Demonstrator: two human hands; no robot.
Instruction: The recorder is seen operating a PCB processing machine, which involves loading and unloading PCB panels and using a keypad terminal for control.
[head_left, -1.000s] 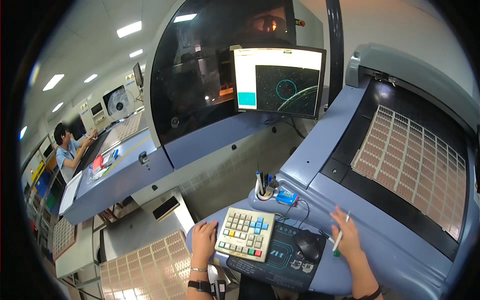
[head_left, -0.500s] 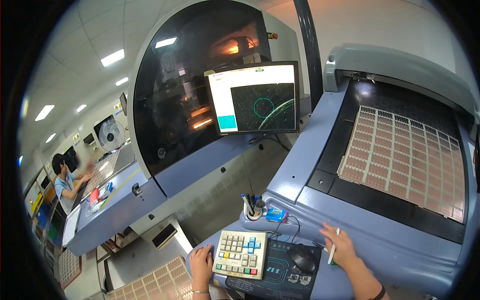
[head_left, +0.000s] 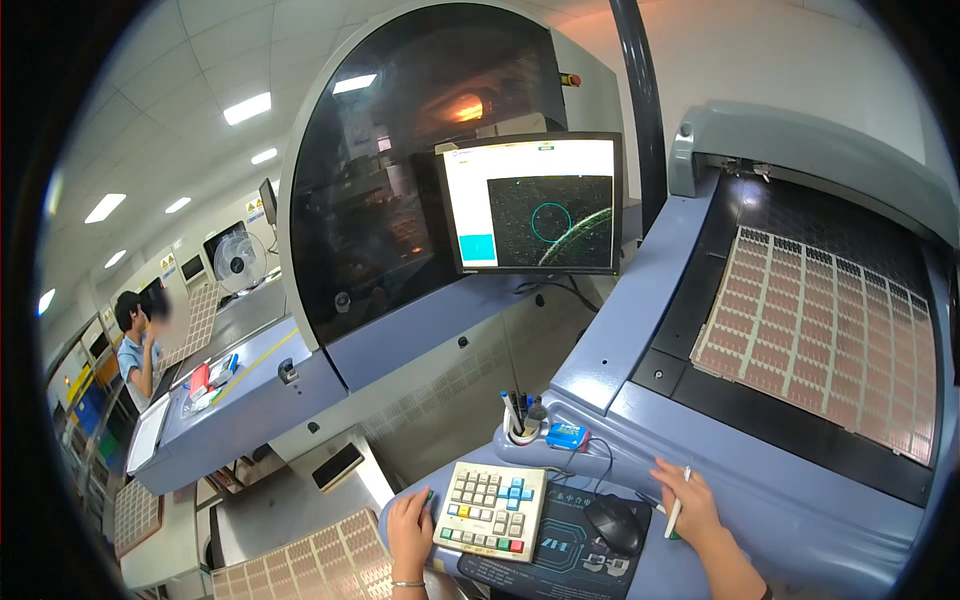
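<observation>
Keypad entry step: left hand (head_left: 409,528) rests open beside beige multicoloured-key keypad (head_left: 491,510); right hand (head_left: 688,505) grips white pen (head_left: 676,510); next, key presses likely.

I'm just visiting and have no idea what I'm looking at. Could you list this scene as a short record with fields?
Place: factory floor with large blue-grey machines
Left hand: rests at the left edge of the beige keypad
Right hand: holds a white pen, beside the black mouse
Screen: monitor shows a dark image with a teal circle
Machine bed: brown grid panel lies flat to the right
Nearby: pen cup; another person far left
</observation>
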